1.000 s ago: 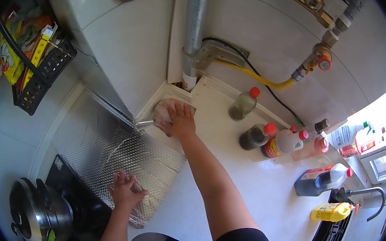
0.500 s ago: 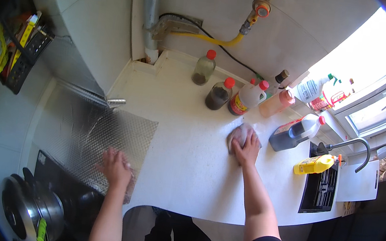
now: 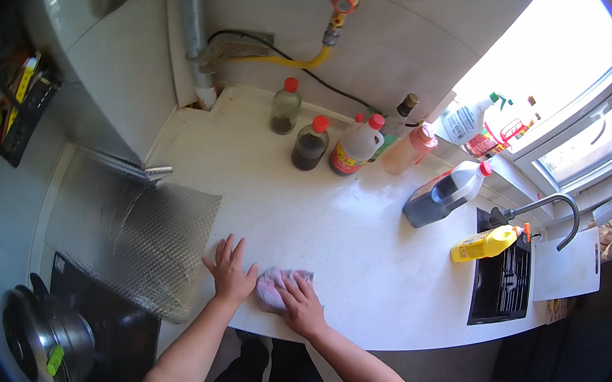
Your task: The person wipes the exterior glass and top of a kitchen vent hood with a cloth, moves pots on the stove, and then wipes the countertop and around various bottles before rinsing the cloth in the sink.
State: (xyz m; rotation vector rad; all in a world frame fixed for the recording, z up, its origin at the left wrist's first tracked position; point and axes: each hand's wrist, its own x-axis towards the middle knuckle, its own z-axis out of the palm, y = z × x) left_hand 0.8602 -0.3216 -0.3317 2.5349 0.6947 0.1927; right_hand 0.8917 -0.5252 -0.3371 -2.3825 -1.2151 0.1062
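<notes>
A crumpled pink cloth (image 3: 276, 284) lies on the white countertop (image 3: 346, 233) near its front edge. My right hand (image 3: 298, 303) presses down on the cloth, fingers curled over it. Just left of the cloth, my left hand (image 3: 229, 270) rests flat on the counter with its fingers spread, close to the edge of the silver foil mat (image 3: 138, 236). Both forearms come in from the lower edge.
Several bottles (image 3: 342, 138) stand along the back wall, and a dark jug (image 3: 441, 194) and a yellow bottle (image 3: 485, 243) sit near the sink (image 3: 504, 278) and tap (image 3: 546, 205). A pot (image 3: 41, 331) rests on the black hob (image 3: 117, 328) at lower left.
My right hand has dragged the cloth from the back corner, across to the bottles at right, then to the front edge. My left hand moved off the foil mat onto the counter.
</notes>
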